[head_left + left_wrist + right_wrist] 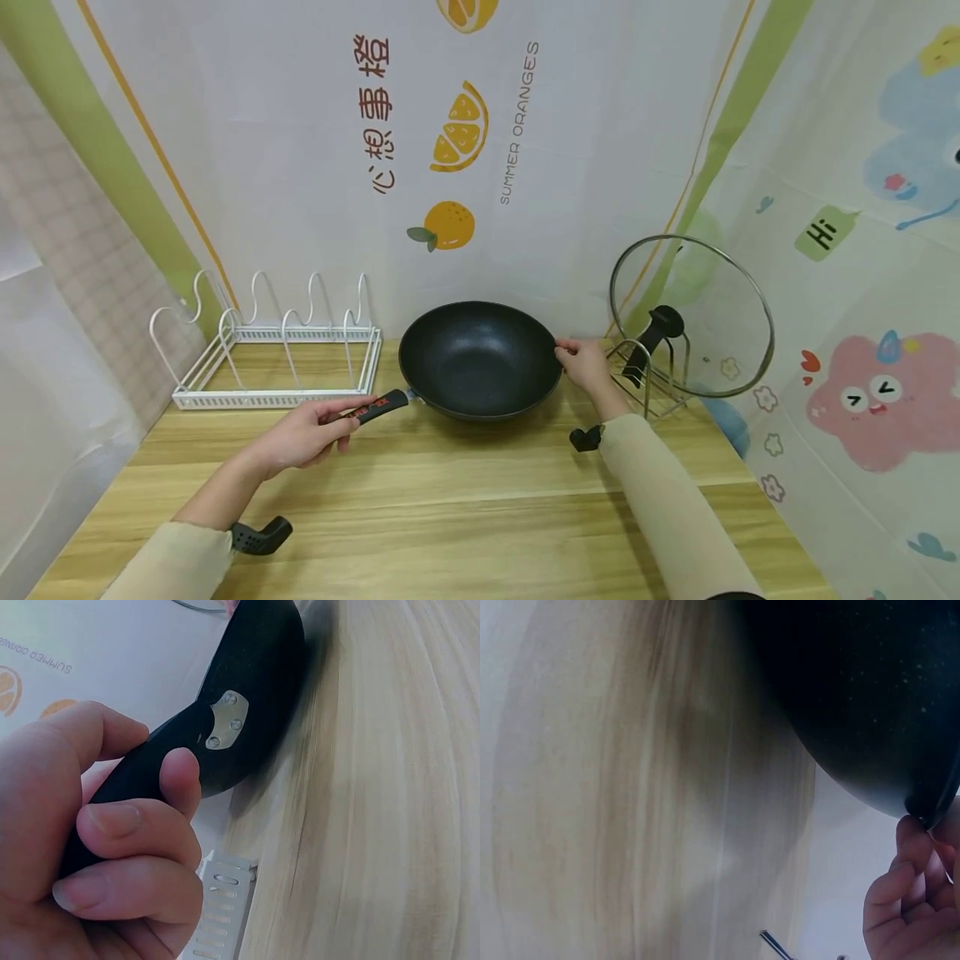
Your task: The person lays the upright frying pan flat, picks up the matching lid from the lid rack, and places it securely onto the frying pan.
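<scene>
left hand [306, 433] grips the round black nonstick wok [480, 358] by its handle, right hand [585, 362] pinches the rim; a weak pinch could tip it.

Head view: bright, even, diffuse light, soft shadow only under the wok [480, 358] on the bench [465, 508]; faint glare on the glass lid [697, 317], wide-angle bending at frame edges. Left wrist view: sharp on fingers [142, 832], bench grain smeared w/ blur. Right wrist view: dimmer, soft focus throughout, wok underside [855, 690] nearly black, broad shadow on wood beside it.
</scene>
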Demonstrator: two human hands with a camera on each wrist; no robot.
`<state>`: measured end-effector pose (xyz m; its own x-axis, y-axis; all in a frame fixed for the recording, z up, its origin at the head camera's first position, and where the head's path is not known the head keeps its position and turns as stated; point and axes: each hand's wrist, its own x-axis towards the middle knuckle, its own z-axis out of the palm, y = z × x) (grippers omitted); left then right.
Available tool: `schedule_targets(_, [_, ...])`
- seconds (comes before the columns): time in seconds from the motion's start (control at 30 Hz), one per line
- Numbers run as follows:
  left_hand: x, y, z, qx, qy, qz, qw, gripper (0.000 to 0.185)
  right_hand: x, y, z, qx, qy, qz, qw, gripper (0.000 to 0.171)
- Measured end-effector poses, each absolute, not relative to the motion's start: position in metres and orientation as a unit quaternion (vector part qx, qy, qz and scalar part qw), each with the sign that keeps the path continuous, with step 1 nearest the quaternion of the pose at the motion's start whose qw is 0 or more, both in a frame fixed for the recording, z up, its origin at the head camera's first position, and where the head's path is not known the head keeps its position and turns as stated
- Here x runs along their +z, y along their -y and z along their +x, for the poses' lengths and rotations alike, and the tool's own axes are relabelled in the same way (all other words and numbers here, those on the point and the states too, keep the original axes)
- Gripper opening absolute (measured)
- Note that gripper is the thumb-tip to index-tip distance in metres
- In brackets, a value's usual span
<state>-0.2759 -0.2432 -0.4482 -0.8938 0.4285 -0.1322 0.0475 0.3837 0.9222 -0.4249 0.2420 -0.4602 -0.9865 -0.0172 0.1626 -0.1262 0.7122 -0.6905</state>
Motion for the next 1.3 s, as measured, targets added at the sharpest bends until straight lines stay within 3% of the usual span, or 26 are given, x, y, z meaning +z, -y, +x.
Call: schedule_targets(1.3, [-0.447, 0.257, -0.293, 0.515, -0.822, 0.157, 0.186, 0.053, -0.468, -0.24, -0.413, 0.414, 0.903, 0.034, 0.106, 0.036])
